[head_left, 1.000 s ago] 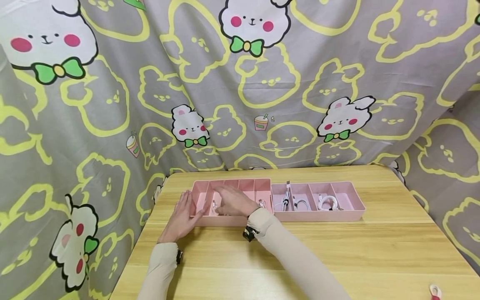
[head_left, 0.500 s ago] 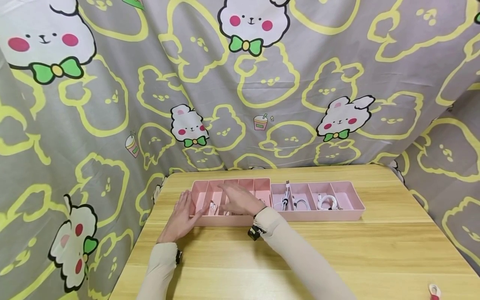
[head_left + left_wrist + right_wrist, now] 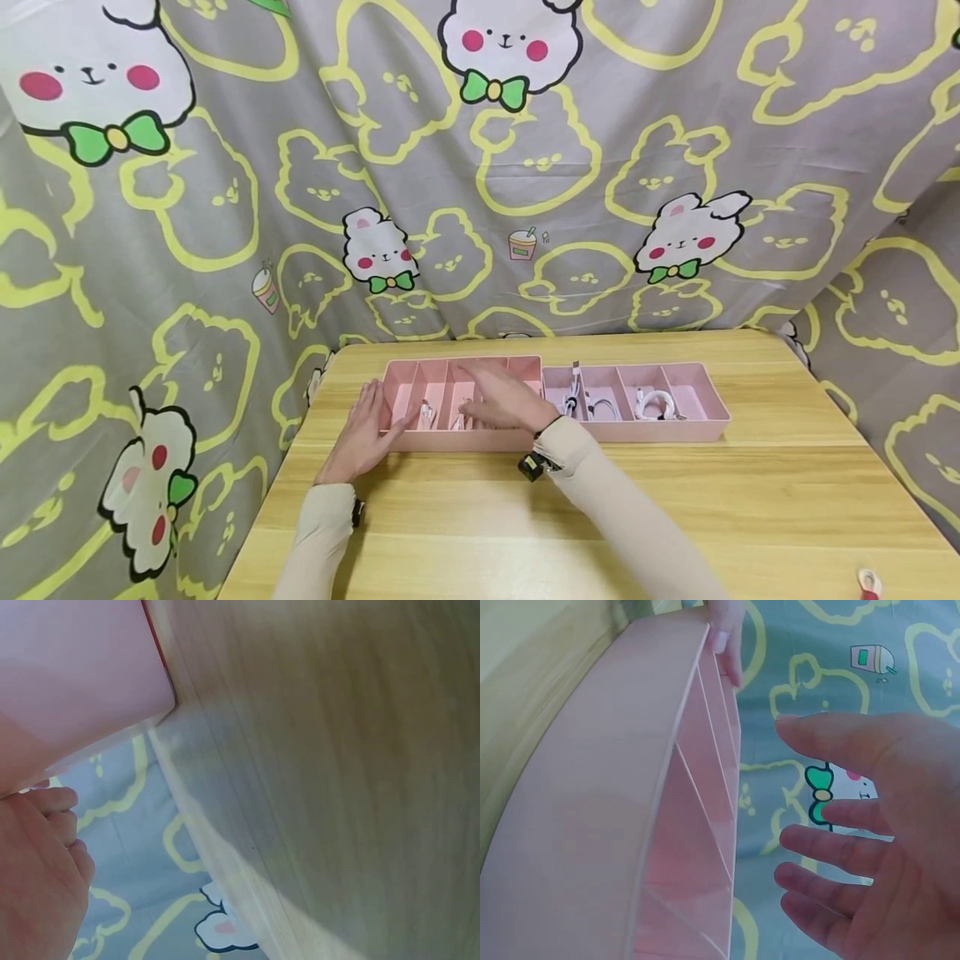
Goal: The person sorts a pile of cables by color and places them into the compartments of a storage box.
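Note:
A pink divided box stands on the table, with a bundled white cable in its second compartment and a similar cable in the third. My left hand rests at the box's left end, fingers along the end wall and thumb over the front rim. Over the right part of the same box is my right hand, hiding what lies beneath it. In the right wrist view the right hand has spread, slightly bent fingers with nothing between them, beside the opening of the box.
A paler pink divided box adjoins on the right, with bundled white cables in three compartments. A small white loop with a red part lies near the table's front right. A patterned curtain hangs behind.
My right hand has moved rightward along the pink box, from around the second and third compartments, uncovering the cables there. The left hand has stayed at the left end.

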Demonstrator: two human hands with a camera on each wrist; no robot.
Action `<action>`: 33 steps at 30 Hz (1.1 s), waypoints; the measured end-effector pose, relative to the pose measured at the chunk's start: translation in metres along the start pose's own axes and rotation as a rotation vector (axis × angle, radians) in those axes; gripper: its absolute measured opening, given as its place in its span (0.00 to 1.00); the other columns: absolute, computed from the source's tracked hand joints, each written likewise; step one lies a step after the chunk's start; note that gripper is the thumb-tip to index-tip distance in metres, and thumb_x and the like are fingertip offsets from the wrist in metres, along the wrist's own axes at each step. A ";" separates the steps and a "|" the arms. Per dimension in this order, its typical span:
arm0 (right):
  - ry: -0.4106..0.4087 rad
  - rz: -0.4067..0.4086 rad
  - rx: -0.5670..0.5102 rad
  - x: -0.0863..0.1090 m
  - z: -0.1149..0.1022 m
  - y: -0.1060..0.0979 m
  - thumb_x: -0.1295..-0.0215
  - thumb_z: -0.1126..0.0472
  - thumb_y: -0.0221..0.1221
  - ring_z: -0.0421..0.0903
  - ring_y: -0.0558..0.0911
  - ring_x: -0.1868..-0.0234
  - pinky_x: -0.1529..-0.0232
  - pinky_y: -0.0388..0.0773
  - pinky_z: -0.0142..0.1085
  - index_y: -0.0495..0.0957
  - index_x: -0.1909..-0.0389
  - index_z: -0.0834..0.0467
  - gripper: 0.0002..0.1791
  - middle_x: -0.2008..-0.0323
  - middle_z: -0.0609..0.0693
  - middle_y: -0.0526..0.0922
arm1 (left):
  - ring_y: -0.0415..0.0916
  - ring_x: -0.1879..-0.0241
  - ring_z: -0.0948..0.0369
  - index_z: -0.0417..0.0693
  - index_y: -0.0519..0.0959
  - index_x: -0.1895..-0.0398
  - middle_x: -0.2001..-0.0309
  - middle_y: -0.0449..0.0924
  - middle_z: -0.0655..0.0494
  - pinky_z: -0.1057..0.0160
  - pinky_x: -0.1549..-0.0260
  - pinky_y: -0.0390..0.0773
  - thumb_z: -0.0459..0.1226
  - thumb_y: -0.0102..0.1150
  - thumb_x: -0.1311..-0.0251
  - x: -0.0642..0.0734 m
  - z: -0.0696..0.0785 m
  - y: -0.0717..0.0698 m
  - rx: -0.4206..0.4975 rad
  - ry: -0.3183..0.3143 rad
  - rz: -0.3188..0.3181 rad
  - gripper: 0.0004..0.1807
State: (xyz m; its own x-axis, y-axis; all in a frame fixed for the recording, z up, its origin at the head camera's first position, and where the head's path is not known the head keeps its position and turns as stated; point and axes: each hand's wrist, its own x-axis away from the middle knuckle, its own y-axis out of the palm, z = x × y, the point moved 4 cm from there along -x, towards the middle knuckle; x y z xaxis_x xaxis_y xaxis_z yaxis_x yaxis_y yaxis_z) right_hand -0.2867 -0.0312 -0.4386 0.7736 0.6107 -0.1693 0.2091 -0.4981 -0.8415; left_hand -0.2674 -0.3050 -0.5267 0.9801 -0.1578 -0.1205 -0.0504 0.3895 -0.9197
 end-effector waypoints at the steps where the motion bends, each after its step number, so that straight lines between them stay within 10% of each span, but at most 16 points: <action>1: 0.001 0.004 -0.007 0.001 0.001 -0.002 0.33 0.54 0.67 0.56 0.73 0.26 0.22 0.66 0.50 0.63 0.22 0.60 0.42 0.25 0.59 0.71 | 0.37 0.16 0.39 0.31 0.44 0.18 0.17 0.43 0.34 0.37 0.19 0.48 0.62 0.49 0.28 0.000 0.000 0.000 0.002 0.003 0.003 0.54; 33: 0.096 0.209 -0.009 0.128 0.061 -0.057 0.35 0.57 0.70 0.66 0.74 0.30 0.29 0.70 0.62 0.68 0.27 0.66 0.39 0.31 0.66 0.75 | 0.39 0.16 0.38 0.31 0.44 0.18 0.16 0.41 0.35 0.37 0.19 0.48 0.63 0.48 0.28 0.000 0.000 -0.001 0.001 -0.002 -0.001 0.54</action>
State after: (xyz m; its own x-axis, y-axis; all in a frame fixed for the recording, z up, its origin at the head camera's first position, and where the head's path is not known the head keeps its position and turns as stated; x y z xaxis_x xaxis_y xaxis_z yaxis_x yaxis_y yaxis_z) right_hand -0.2365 0.1128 -0.4434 0.8540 0.4322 -0.2894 0.0433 -0.6135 -0.7885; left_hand -0.2670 -0.3052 -0.5256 0.9805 -0.1569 -0.1185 -0.0488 0.3899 -0.9196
